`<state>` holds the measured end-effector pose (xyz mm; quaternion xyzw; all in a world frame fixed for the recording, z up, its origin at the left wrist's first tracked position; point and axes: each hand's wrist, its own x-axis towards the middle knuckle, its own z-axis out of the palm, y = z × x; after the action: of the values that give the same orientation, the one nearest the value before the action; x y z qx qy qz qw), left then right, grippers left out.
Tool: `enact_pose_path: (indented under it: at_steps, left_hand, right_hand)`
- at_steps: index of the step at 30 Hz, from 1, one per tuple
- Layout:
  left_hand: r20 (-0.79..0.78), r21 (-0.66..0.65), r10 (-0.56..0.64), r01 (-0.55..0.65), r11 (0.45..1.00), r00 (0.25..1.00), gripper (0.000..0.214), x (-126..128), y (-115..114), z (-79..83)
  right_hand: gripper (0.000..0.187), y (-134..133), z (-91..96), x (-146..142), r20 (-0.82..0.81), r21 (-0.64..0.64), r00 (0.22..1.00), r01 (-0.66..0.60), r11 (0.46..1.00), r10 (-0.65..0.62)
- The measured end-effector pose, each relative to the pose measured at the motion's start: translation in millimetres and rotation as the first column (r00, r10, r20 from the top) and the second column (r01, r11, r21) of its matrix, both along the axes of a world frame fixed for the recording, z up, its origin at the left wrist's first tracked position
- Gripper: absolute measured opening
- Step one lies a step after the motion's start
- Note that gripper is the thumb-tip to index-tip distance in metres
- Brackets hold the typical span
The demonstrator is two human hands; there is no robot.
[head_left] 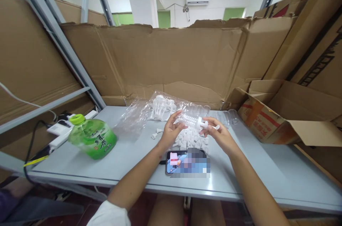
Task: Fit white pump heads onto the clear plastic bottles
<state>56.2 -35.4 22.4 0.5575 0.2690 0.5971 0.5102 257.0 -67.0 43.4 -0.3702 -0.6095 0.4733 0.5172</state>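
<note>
My left hand (171, 130) is closed around a clear ribbed plastic cylinder (187, 119), held nearly level above the table. A white cap (200, 123) sits at its right end. The fingers of my right hand (217, 136) pinch a white stem-like piece (212, 126) at that capped end; whether it is fixed to the cap I cannot tell. Just below my hands lies a heap of small white plastic parts (189, 141). Behind them, longer white pieces (161, 108) lie on or in a clear plastic bag (133, 114).
A phone (187, 163) with a lit screen lies near the front edge. A green-capped bottle (92, 137) and power strips (58, 131) are at left. Clear plastic cups (232, 116) lie behind my right hand. An open cardboard box (263, 121) stands right, and cardboard walls (171, 58) enclose the table.
</note>
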Motion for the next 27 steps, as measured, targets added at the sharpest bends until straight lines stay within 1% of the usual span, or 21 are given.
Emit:
enact_pose_path:
  at_steps: [2, 4, 7, 10, 12, 14, 17, 19, 20, 22, 25, 27]
  left_hand:
    - [-0.033, 0.022, -0.001, 0.002, 1.0, 0.999, 0.051, 0, 0, 0.0]
    - [-0.071, 0.043, -0.015, 0.018, 0.999, 0.997, 0.052, 0, -1, -0.8]
    - [-0.128, 0.065, -0.069, 0.077, 0.995, 0.989, 0.056, 0, -1, -3.7]
    - [-0.198, 0.073, -0.12, 0.137, 0.988, 0.973, 0.06, 2, -4, -6.7]
    - [-0.274, 0.09, -0.14, 0.17, 0.981, 0.952, 0.06, 3, -7, -8.1]
    - [-0.368, 0.132, -0.125, 0.184, 0.974, 0.921, 0.057, 4, -9, -8.5]
    - [-0.463, 0.23, 0.001, 0.119, 0.966, 0.887, 0.052, 3, -11, -5.5]
    - [-0.494, 0.269, 0.081, 0.063, 0.961, 0.866, 0.049, 1, -10, -1.0]
    - [-0.509, 0.273, 0.099, 0.051, 0.961, 0.855, 0.048, -1, -10, 1.7]
    - [-0.535, 0.262, 0.096, 0.056, 0.964, 0.84, 0.047, -4, -9, 7.1]
    - [-0.55, 0.238, 0.069, 0.077, 0.968, 0.832, 0.047, -7, -8, 13.1]
    - [-0.561, 0.229, 0.059, 0.087, 0.969, 0.825, 0.049, -8, -8, 15.4]
  right_hand:
    - [0.035, -2, 0.8, 0, -0.028, -0.01, 0.998, -0.06, 0.998, 0.06]
    - [0.036, -2, 0.5, 0, -0.046, -0.014, 0.995, -0.094, 0.996, 0.093]
    - [0.038, -2, -1.4, 1, 0.011, -0.054, 0.99, -0.138, 0.989, 0.139]
    - [0.049, -1, -2.9, -1, 0.052, -0.109, 0.981, -0.179, 0.978, 0.185]
    - [0.054, -1, -3.3, -3, 0.062, -0.146, 0.982, -0.168, 0.975, 0.178]
    - [0.058, -1, -3.7, -6, 0.092, -0.178, 0.982, -0.149, 0.973, 0.167]
    - [0.056, 0, -5.3, -8, 0.168, -0.166, 0.978, -0.097, 0.981, 0.125]
    - [0.054, 1, -6.4, -8, 0.219, -0.12, 0.975, -0.016, 0.993, 0.042]
    - [0.054, 1, -6.6, -8, 0.235, -0.096, 0.972, 0.025, 0.995, -0.002]
    - [0.058, 1, -5.8, -7, 0.241, -0.079, 0.969, 0.074, 0.994, -0.053]
    - [0.066, 0, -1.9, -8, 0.188, -0.14, 0.982, 0.045, 0.989, -0.018]
    - [0.068, -2, 1.2, -9, 0.15, -0.19, 0.989, 0.026, 0.982, 0.003]
